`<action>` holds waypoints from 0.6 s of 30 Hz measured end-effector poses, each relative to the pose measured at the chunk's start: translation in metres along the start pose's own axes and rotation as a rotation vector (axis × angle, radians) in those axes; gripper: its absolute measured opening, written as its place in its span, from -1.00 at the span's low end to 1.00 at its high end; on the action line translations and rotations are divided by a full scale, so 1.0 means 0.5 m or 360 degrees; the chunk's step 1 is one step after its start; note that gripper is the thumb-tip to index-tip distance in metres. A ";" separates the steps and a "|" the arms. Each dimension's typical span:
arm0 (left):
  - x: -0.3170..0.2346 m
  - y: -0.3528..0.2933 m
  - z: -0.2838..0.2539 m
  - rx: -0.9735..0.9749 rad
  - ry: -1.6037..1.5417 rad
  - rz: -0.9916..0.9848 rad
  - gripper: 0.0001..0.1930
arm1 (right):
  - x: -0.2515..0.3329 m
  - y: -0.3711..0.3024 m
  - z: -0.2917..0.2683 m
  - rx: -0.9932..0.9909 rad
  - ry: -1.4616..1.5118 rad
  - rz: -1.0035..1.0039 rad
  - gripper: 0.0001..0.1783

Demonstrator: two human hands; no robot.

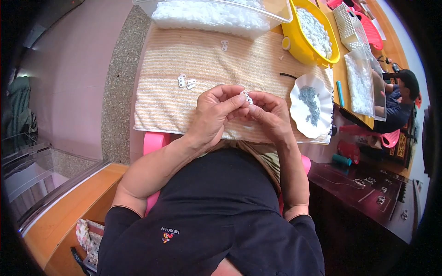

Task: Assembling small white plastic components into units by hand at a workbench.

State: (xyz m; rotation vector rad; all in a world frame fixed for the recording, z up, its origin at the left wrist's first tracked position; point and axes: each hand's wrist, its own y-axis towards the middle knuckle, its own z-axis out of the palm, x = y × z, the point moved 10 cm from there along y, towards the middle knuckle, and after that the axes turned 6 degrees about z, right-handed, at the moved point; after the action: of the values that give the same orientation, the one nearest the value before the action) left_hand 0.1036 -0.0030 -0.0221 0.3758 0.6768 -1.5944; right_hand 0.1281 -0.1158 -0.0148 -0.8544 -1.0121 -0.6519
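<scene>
Between my fingertips, over the near part of a striped towel (pixel 184 57), is a small white plastic piece (pixel 248 99) with holes. My left hand (pixel 216 108) pinches it from the left, and my right hand (pixel 270 115) closes on it from the other side. Fingers hide much of the piece. Left of my hands lie a few similar white pieces (pixel 186 82) close together, and another white piece (pixel 224 45) sits farther back. Right of my right hand stands a white fluted dish (pixel 301 120) with small dark screw-like parts (pixel 311 105) in it.
A clear bin (pixel 281 17) of white parts stands at the back. A yellow basin (pixel 291 34) of pale parts is at the back right, with a dark thin rod (pixel 288 75) nearby. Farther right are a teal stick (pixel 340 93), a clear box (pixel 359 83) and a seated person (pixel 401 106).
</scene>
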 end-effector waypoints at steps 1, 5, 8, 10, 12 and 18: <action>-0.001 -0.001 0.000 -0.0002 0.0001 0.0001 -0.83 | 0.002 -0.001 0.000 -0.0011 0.0000 0.0004 -0.69; 0.001 -0.002 -0.004 -0.0029 -0.0007 -0.0022 -0.82 | 0.001 -0.002 -0.012 -0.0092 -0.0011 0.0003 -0.68; 0.006 -0.003 -0.009 -0.0053 -0.0001 -0.0048 -0.83 | 0.010 -0.004 -0.020 -0.0105 -0.0071 -0.0047 -0.69; 0.008 -0.003 -0.010 -0.0059 0.0001 -0.0059 -0.83 | 0.007 -0.004 -0.025 -0.0112 -0.0056 -0.0066 -0.70; 0.009 -0.002 -0.006 -0.0026 0.0007 -0.0066 -0.84 | 0.008 -0.003 -0.027 -0.0119 -0.0041 -0.0084 -0.70; 0.013 -0.002 -0.008 -0.0031 0.0048 -0.0105 -0.85 | 0.009 -0.001 -0.031 -0.0140 -0.0028 -0.0049 -0.66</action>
State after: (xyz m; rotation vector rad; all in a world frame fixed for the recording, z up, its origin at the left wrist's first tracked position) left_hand 0.1009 -0.0056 -0.0291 0.3670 0.7338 -1.6463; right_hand 0.1367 -0.1297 -0.0149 -0.9244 -1.0199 -0.7203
